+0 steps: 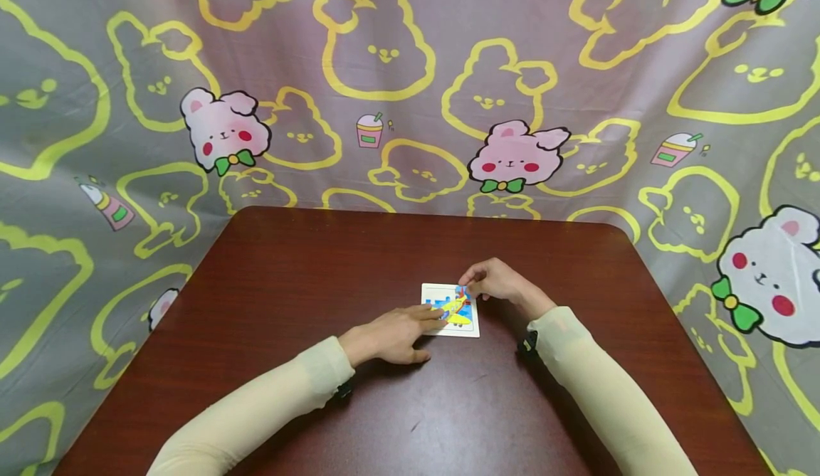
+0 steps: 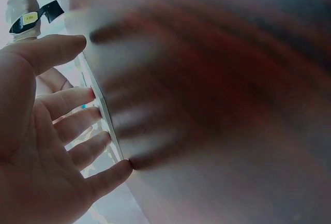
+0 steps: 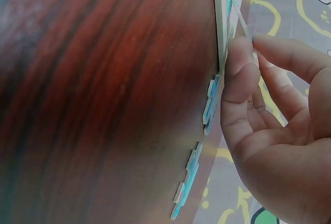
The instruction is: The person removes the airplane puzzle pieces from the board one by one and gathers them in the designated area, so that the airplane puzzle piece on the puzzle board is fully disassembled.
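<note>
Fingertips and thumb of my right hand (image 1: 502,280) pinch a thin, flat printed piece (image 3: 241,19), tilted at the upper right of a square, white-bordered picture board (image 1: 470,331) showing a yellow airplane on blue. That board lies on the glossy red-brown wooden table (image 1: 320,262), and my left hand (image 1: 391,334) rests over its left part, fingers straight and slightly spread.

Should my left fingers slide or press unevenly, I think the board could turn beneath me. A careless squeeze might flip the slim piece out of my pinch, and forcing it could disturb the picture around it. Two loose, notched, blue-printed pieces (image 3: 187,180) lie near my right hand, where a dragging wrist could scatter them.

I can't read the pinched piece's print: it shows edge-on at my wrist, and from above my fingertips cover some of it. My left fingers hide part of the airplane; the left wrist view is mostly blurred tabletop.
</note>
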A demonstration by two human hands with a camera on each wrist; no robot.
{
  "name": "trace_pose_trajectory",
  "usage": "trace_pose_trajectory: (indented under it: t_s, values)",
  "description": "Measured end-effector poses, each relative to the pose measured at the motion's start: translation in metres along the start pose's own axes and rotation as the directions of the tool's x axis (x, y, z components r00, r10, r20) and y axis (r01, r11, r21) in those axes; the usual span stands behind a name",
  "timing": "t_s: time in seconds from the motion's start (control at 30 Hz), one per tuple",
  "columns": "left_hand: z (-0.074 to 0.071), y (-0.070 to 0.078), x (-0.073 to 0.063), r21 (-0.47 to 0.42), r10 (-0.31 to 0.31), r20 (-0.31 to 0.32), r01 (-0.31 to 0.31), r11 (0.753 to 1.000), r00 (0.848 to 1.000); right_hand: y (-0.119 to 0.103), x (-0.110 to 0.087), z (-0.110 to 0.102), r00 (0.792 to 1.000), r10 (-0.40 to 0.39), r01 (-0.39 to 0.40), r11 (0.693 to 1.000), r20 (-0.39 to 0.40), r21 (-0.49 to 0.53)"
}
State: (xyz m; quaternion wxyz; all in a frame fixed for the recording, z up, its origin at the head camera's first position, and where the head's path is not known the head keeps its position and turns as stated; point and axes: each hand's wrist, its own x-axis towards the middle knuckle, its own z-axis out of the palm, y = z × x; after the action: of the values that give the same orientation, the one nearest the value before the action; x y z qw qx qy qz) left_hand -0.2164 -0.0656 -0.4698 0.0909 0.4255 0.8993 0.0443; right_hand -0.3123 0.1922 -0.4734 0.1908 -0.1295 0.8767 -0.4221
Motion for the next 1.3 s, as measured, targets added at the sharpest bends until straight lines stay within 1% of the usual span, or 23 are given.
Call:
trace_pose_trajectory:
  t_s: [0.3,0.6,0.8,1.03,1.17,1.3]
  values:
    - [0.000,0.000,0.000,-0.003,-0.001,-0.001,0.001,1.000,1.000,0.000,-0.002,-0.001,1.000,-0.010,0.010,1.000,0.004,0.012]
    - [0.000,0.000,-0.002,-0.001,0.004,-0.006,-0.004,1.000,1.000,0.005,-0.001,-0.003,1.000,-0.001,0.001,0.999,-0.001,0.047]
    - [0.000,0.001,-0.005,0.008,0.028,-0.023,-0.027,1.000,0.999,0.007,-0.002,-0.006,1.000,0.001,0.000,0.998,-0.011,0.056]
    - [-0.003,0.003,-0.011,0.013,0.051,-0.028,-0.051,0.999,0.998,0.008,-0.006,-0.014,1.000,-0.019,0.020,0.998,-0.015,0.057]
    - [0.000,0.001,-0.011,0.027,0.048,-0.032,-0.048,0.999,0.998,0.011,-0.008,-0.019,1.000,0.006,-0.005,0.999,-0.030,0.048]
    - [0.001,0.001,-0.012,0.021,0.044,-0.029,-0.043,0.999,0.999,0.015,-0.012,-0.027,0.999,0.006,-0.005,1.000,-0.044,0.023]
